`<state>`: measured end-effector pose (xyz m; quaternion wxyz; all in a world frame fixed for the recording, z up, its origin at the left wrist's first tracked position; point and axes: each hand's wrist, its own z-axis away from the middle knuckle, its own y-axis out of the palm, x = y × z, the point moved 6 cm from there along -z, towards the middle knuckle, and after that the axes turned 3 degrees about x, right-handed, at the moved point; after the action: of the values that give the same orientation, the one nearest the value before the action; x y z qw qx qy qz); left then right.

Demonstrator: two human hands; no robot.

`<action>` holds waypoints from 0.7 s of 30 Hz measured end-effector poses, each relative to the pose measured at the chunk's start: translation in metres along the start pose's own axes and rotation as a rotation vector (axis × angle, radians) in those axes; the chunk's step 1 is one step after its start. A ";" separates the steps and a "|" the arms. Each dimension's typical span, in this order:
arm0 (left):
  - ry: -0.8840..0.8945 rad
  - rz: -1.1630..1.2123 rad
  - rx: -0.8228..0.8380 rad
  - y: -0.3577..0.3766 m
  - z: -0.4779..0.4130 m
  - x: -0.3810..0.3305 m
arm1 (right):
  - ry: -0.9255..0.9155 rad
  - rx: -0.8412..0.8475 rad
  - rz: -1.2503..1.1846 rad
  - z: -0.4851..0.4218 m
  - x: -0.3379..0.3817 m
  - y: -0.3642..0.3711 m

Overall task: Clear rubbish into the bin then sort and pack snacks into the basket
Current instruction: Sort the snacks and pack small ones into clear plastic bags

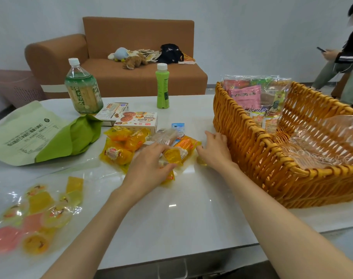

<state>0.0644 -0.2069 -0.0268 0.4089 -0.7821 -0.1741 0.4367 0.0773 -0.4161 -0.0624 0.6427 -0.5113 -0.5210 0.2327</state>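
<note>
nearby, green bottle [163, 88] beyond jelly pack [172, 156]

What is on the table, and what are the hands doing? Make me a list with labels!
left hand: grips a yellow jelly pack
right hand: open, fingers at the snack pile, beside the basket
basket: wicker, holds clear snack bags
drinks: big bottle, small green bottle
also on the table: cookie box, green pouch, jelly cups
</note>
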 end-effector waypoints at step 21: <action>-0.232 0.155 -0.176 -0.098 0.087 0.037 | -0.096 -0.177 0.109 0.093 -0.002 -0.013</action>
<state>0.0217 -0.0822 0.0062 0.2812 -0.7702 -0.1968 0.5375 -0.0110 -0.3843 -0.0574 0.5555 -0.5819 -0.5412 0.2447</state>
